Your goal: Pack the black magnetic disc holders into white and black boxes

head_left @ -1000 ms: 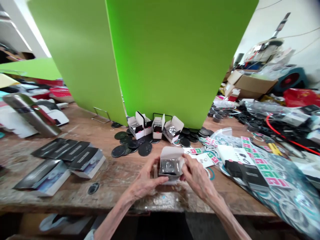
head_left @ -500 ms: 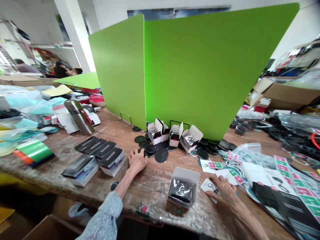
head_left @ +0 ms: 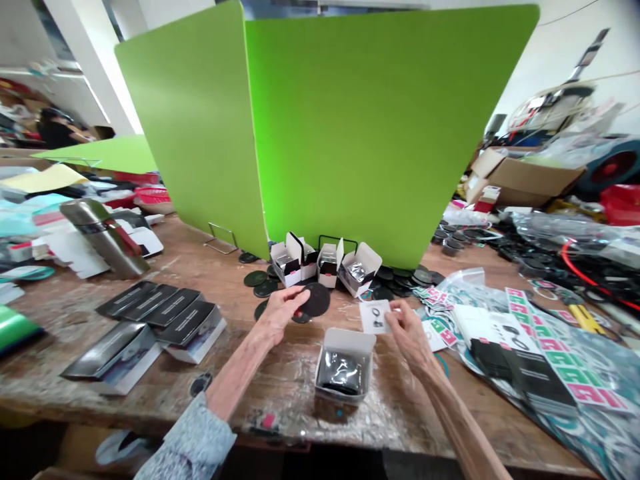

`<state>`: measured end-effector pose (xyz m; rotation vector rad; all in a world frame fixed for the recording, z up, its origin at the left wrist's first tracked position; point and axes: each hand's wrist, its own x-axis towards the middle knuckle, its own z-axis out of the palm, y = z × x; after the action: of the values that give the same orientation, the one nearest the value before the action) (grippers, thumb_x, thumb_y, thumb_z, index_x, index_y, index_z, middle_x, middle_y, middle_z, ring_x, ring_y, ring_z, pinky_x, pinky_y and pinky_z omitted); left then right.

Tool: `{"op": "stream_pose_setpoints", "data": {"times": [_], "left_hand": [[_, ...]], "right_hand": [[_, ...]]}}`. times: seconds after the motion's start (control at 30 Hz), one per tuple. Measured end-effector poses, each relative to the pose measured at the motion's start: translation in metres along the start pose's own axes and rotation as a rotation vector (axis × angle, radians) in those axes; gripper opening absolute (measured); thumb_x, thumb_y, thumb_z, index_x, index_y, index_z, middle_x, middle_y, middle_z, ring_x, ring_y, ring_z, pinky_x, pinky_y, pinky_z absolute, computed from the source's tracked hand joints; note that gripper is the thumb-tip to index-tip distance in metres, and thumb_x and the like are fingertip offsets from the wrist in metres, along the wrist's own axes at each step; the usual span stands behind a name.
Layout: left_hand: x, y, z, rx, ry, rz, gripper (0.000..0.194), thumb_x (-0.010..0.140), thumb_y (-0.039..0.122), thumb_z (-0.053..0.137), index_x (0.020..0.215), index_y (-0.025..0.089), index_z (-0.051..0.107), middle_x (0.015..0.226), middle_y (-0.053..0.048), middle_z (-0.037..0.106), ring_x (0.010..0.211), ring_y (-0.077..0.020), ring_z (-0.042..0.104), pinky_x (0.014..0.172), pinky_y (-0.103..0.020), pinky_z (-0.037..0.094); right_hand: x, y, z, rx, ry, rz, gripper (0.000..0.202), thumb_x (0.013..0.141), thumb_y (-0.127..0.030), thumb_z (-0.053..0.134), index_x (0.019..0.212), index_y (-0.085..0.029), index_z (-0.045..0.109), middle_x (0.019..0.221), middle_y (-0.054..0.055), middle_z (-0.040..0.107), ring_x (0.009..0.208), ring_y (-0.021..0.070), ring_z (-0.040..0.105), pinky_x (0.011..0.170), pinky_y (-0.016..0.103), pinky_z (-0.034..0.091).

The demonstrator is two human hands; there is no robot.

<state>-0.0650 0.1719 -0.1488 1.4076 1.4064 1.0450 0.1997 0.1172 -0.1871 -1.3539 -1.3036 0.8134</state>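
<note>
I am watching my left hand [head_left: 277, 313] pinching a black disc [head_left: 314, 299] by its near edge, thumb and fingers pressed on it, the disc sitting just above the wooden tabletop [head_left: 215, 280] near the scattered pile of black discs [head_left: 260, 283]. My right hand [head_left: 407, 330] is holding a small white card [head_left: 375, 316] between thumb and fingers, the card tilted up and showing a dark ring-shaped item on its face. Between the two hands, a little nearer to me, an open white box [head_left: 345, 365] is standing on the tabletop with a shiny dark packet inside it, its lid flap raised at the back; neither hand is touching it. Farther back, a row of small open boxes [head_left: 325, 261] is resting against the foot of the green divider panel [head_left: 350, 127]. To the left, stacks of black flat packs [head_left: 155, 313] are lying in a fan, and a steel flask [head_left: 103, 237] is lying tilted behind them. To the right, sheets of green and pink stickers [head_left: 550, 347] are overlapping clear plastic bags.
</note>
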Motion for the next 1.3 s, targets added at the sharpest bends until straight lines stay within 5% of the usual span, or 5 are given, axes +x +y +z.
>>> {"op": "stream_pose_setpoints", "data": {"times": [0.17, 0.37, 0.6, 1.17, 1.3], "left_hand": [[0.000, 0.022, 0.048, -0.216, -0.105, -0.023, 0.059, 0.062, 0.054, 0.074, 0.100, 0.009, 0.070, 0.078, -0.007, 0.068, 0.054, -0.0110, 0.058, 0.057, -0.026, 0.050], [-0.053, 0.020, 0.025, -0.243, -0.207, -0.011, 0.049, 0.076, 0.051, 0.068, 0.113, 0.019, 0.063, 0.106, -0.007, 0.069, 0.098, -0.0195, 0.063, 0.089, -0.031, 0.049], [-0.138, -0.030, 0.056, -0.310, -0.110, 0.007, 0.052, 0.089, 0.045, 0.051, 0.134, 0.021, 0.040, 0.141, -0.007, 0.047, 0.133, -0.0235, 0.040, 0.114, -0.039, 0.028], [-0.137, -0.040, 0.081, -0.427, 0.030, 0.064, 0.047, 0.084, 0.026, 0.049, 0.126, 0.025, 0.031, 0.130, -0.008, 0.050, 0.121, -0.0202, 0.050, 0.105, -0.039, 0.038], [-0.141, -0.040, 0.073, -0.370, 0.005, 0.103, 0.046, 0.087, 0.029, 0.051, 0.127, 0.026, 0.027, 0.130, -0.009, 0.049, 0.121, -0.0198, 0.050, 0.107, -0.039, 0.036]], "right_hand": [[0.023, -0.020, 0.046, 0.191, -0.086, -0.044, 0.034, 0.087, -0.050, 0.046, 0.099, -0.019, 0.049, 0.074, 0.001, 0.066, 0.068, 0.0171, 0.063, 0.066, 0.031, 0.051], [-0.008, -0.053, 0.018, 0.263, 0.005, -0.119, 0.030, 0.085, -0.044, 0.059, 0.100, -0.019, 0.053, 0.093, 0.002, 0.066, 0.083, 0.0156, 0.060, 0.079, 0.028, 0.047], [-0.085, -0.066, 0.017, -0.387, -0.083, -0.527, 0.018, 0.094, -0.013, 0.042, 0.102, -0.024, 0.055, 0.092, 0.000, 0.064, 0.083, 0.0166, 0.058, 0.082, 0.032, 0.040], [-0.090, -0.042, 0.049, -0.897, 0.055, -0.821, 0.035, 0.090, -0.009, 0.040, 0.122, -0.017, 0.054, 0.118, 0.014, 0.060, 0.111, 0.0287, 0.050, 0.094, 0.049, 0.037], [-0.093, -0.047, 0.044, -0.825, -0.109, -0.850, 0.026, 0.093, -0.016, 0.045, 0.115, -0.015, 0.058, 0.109, 0.009, 0.065, 0.110, 0.0265, 0.055, 0.107, 0.058, 0.024]]}}
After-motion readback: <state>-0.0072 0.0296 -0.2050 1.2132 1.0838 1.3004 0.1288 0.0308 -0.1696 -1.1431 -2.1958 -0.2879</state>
